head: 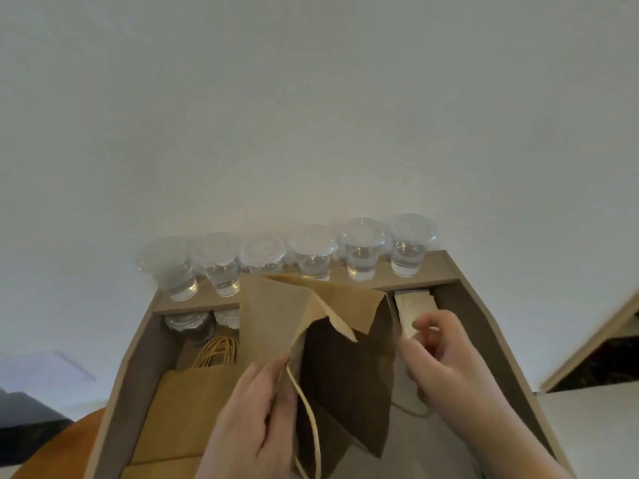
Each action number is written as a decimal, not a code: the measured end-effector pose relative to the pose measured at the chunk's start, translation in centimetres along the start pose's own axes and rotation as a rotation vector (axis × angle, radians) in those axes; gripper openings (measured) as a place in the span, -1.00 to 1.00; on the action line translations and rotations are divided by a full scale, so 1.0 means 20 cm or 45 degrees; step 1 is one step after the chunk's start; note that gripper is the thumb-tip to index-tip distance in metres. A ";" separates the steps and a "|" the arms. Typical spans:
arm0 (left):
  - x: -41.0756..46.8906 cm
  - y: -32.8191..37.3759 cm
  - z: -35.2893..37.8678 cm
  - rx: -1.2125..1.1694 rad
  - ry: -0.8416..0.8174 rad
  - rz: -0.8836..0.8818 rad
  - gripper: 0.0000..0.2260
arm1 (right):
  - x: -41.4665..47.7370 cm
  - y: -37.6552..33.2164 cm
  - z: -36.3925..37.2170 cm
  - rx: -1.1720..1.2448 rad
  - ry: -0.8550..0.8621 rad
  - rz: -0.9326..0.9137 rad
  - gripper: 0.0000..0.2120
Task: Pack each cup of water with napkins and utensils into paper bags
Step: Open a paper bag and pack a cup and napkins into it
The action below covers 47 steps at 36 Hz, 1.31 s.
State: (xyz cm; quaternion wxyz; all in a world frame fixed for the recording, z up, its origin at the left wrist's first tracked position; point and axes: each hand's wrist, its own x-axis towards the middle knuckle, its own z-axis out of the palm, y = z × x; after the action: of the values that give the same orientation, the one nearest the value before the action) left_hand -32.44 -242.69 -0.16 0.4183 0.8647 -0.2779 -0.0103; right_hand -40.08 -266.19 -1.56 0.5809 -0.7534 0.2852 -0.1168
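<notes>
Cups of water (313, 252): six clear plastic ones with domed lids, lined up on the raised back ledge (439, 271) of the counter, against the white wall, none packed yet by the look of it. Water fills only the lower part of each.

Paper bag (311, 326) in hand below them: brown kraft, stiff creases, mouth facing the camera, dark inside, top edge flopped forward in a triangular flap. Left hand (252, 409) has its grip clamped on the bag's near rim beside the twisted-paper handle (304, 402), probably to hold the mouth open for loading.

Right hand (446, 357) sits at the bag's right side, fingers curled toward a pale napkin stack (413, 311) just behind it; grip partly closed, whether it pinches a napkin I cannot tell, the hand is blurred.

Left of the bag: flat spare bags (183, 409) lying in the recessed tray, cord handles bunched at their top. Behind these, more lidded cups (186, 323) in shadow under the ledge.

Utensils not visible.
</notes>
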 end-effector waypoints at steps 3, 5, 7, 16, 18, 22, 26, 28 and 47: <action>-0.02 -0.01 -0.03 -0.063 0.074 0.047 -0.76 | 0.00 -0.02 -0.07 -0.243 0.030 -0.119 -0.65; -0.03 -0.02 -0.04 -0.114 0.045 0.010 -0.76 | 0.00 -0.05 -0.12 -0.357 -0.342 0.024 -0.51; -0.03 -0.04 -0.05 -0.079 -0.049 -0.001 -0.69 | 0.01 -0.07 -0.16 -0.366 -0.728 0.202 -0.41; -0.04 -0.12 -0.07 0.024 -0.269 0.075 -0.55 | -0.01 -0.02 -0.10 -0.558 -0.687 0.237 -0.86; -0.03 -0.13 -0.05 0.047 -0.296 0.063 -0.63 | -0.02 0.01 0.00 -0.603 -0.606 0.158 -0.85; 0.02 -0.13 -0.03 0.064 -0.479 -0.208 -0.72 | -0.04 0.00 0.10 -0.494 -0.684 0.149 -0.81; 0.06 -0.14 -0.02 0.136 -0.582 -0.286 -0.74 | -0.03 -0.02 0.11 -0.348 -0.671 0.127 -0.90; 0.09 -0.13 -0.01 0.175 -0.580 -0.297 -0.70 | -0.02 0.00 0.11 -0.352 -0.633 0.086 -0.85; 0.16 -0.17 -0.29 0.339 -0.908 -0.333 -0.50 | 0.16 0.00 -0.06 -0.553 -0.842 0.164 -0.64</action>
State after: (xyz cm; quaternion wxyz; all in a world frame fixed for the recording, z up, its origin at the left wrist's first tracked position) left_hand -26.65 -238.35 1.82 0.1749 0.8816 -0.2921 -0.3269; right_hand -38.10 -268.99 -1.60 0.4749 -0.8361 0.1477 0.2316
